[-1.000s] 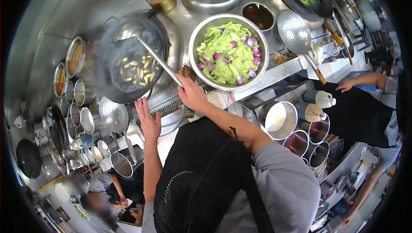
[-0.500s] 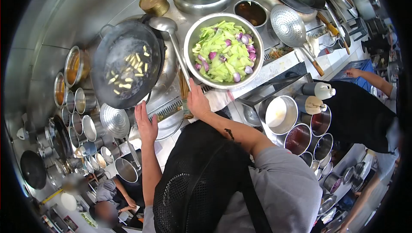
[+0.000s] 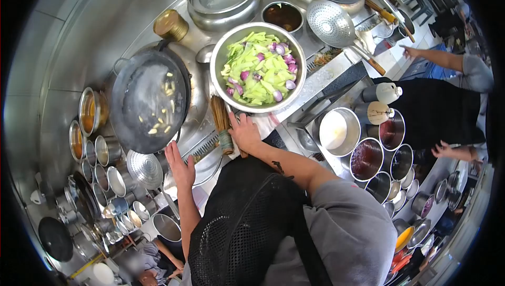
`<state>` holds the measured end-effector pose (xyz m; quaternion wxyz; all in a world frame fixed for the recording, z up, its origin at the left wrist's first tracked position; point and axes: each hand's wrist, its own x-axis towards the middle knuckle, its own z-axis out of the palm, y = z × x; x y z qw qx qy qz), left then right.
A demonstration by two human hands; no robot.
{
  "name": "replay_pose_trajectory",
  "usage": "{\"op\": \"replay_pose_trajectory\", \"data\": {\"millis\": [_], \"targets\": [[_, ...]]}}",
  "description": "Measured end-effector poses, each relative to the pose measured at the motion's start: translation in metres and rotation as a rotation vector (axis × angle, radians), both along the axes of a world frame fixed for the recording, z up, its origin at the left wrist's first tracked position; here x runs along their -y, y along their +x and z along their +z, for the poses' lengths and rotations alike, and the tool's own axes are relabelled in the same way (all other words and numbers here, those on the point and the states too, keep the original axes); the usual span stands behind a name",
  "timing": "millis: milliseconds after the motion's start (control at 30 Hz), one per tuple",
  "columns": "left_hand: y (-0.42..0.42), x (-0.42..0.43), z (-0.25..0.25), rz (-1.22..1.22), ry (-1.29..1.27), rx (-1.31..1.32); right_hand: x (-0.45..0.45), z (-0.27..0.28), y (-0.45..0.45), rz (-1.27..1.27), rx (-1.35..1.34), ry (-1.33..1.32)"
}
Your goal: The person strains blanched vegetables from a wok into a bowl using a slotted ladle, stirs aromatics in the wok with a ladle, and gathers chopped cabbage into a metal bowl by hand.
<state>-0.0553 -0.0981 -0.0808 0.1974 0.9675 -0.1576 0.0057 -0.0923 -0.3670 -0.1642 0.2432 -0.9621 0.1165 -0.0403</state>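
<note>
Counter: You stood at a metal counter (image 3: 315, 79), its edge smeared, with scraps caught in the grating.
Wall: Grey metal panels (image 3: 94, 38) rose behind the left side of the work area.
Floor: White tiles (image 3: 286, 136) showed beyond the counter edge.
Wok: The wok (image 3: 138, 94) stood left of the basin, with pale cut pieces (image 3: 153, 131) scattered inside.
Wok side: Your left hand (image 3: 180, 167) was at the near rim, fingers straight, thumb apart; whether it gripped could not be told.
Ladle: Your right hand (image 3: 245, 134) was narrowed around the handle of the ladle (image 3: 205, 54), whose bowl showed just beside the basin.
Basin: The basin (image 3: 215, 70) held green slices (image 3: 252, 59) and purple onion pieces (image 3: 278, 95).
Brush: A bamboo brush (image 3: 219, 112) lay between your hands.
Rack: Steel pots (image 3: 353, 129) stood near two plastic jugs (image 3: 386, 92).
Co-worker: A person in a dark apron (image 3: 421, 107) stood at right.
Jug marking: The dark marking on one jug was too small to read.
</note>
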Motion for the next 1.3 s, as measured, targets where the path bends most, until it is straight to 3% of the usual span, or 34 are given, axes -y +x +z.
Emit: {"op": "replay_pose_trajectory", "data": {"millis": [100, 133, 200, 267, 333, 367, 433, 600, 767, 867, 967, 1000, 1100, 1167, 1200, 1233, 1267, 1300], "targets": [[-0.004, 0.002, 0.002, 0.006, -0.022, -0.017, 0.025, 0.005, -0.006, 0.019, -0.082, 0.207], [-0.006, 0.005, 0.002, 0.009, -0.028, 0.021, 0.042, 0.01, -0.008, -0.009, 0.13, 0.27], [-0.01, 0.018, 0.003, -0.021, -0.053, 0.122, 0.079, 0.033, -0.015, -0.293, 0.411, 0.224], [-0.012, 0.04, 0.008, -0.092, -0.093, 0.119, 0.124, 0.035, -0.01, -0.608, 0.429, 0.155], [-0.013, 0.069, 0.016, -0.183, -0.188, 0.061, 0.163, 0.009, -0.008, -0.878, 0.341, 0.264], [-0.012, 0.086, 0.021, -0.195, -0.193, 0.065, 0.174, 0.001, -0.004, -0.888, 0.349, 0.261], [-0.012, 0.114, 0.031, -0.314, -0.286, -0.044, 0.187, -0.015, -0.001, -0.745, 0.076, 0.447], [-0.007, 0.118, 0.043, -0.334, -0.288, -0.069, 0.182, 0.012, -0.001, -0.81, 0.322, 0.426], [-0.015, 0.095, 0.028, -0.308, -0.301, -0.105, 0.192, 0.006, -0.003, -0.722, 0.276, 0.445], [-0.023, 0.093, 0.025, -0.311, -0.282, -0.127, 0.175, -0.007, -0.002, -0.702, 0.317, 0.262], [-0.029, 0.095, 0.016, -0.368, -0.294, -0.219, 0.16, -0.009, -0.016, -0.597, 0.125, 0.179], [-0.03, 0.1, 0.019, -0.395, -0.294, -0.254, 0.145, 0.042, -0.029, -0.667, 0.182, 0.087], [-0.017, 0.114, 0.021, -0.547, -0.244, -0.252, 0.129, 0.069, -0.053, -0.615, 0.326, -0.015], [-0.014, 0.139, 0.042, -0.696, -0.229, -0.232, 0.11, 0.086, -0.066, -0.588, 0.45, 0.231], [-0.016, 0.157, 0.054, -0.796, -0.277, -0.099, 0.099, 0.088, -0.066, -0.579, 0.612, 0.401], [-0.021, 0.176, 0.065, -0.894, -0.342, 0.034, 0.093, 0.07, -0.061, -0.531, 0.565, 0.539], [-0.028, 0.194, 0.078, -1.046, -0.428, 0.106, 0.082, 0.056, -0.056, -0.528, 0.5, 0.966], [-0.037, 0.207, 0.083, -1.166, -0.438, 0.172, 0.068, 0.076, -0.063, -0.614, 0.345, 1.568]]}}
